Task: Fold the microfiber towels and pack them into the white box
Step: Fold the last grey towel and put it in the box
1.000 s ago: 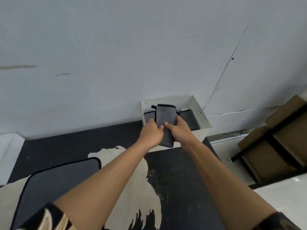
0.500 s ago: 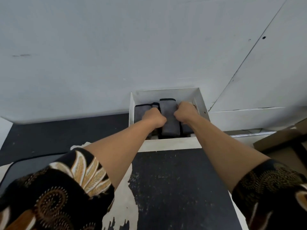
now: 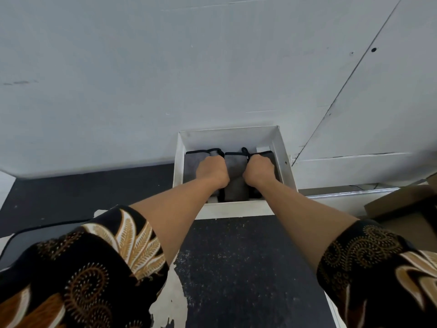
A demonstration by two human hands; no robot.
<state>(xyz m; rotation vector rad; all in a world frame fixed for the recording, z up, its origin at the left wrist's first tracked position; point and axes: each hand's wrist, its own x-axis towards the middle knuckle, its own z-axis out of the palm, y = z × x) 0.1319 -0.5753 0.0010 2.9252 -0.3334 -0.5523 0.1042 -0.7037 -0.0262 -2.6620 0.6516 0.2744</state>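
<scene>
While both fists sit inside box [image 3: 282, 147], packing step under way: left hand [image 3: 211, 170] and right hand [image 3: 259, 169] curled closed, flanking middle towel [image 3: 234, 183], pressing neighbours apart (fingers hidden). Next: seat it level, withdraw hands.

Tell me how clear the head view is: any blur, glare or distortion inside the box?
Head view: even, soft light, no glare; wide-angle bending curves the wall seam and stretches the sleeves; white box is sharp; both fists, left hand and right hand, shadow the folded grey towels beneath.
</scene>
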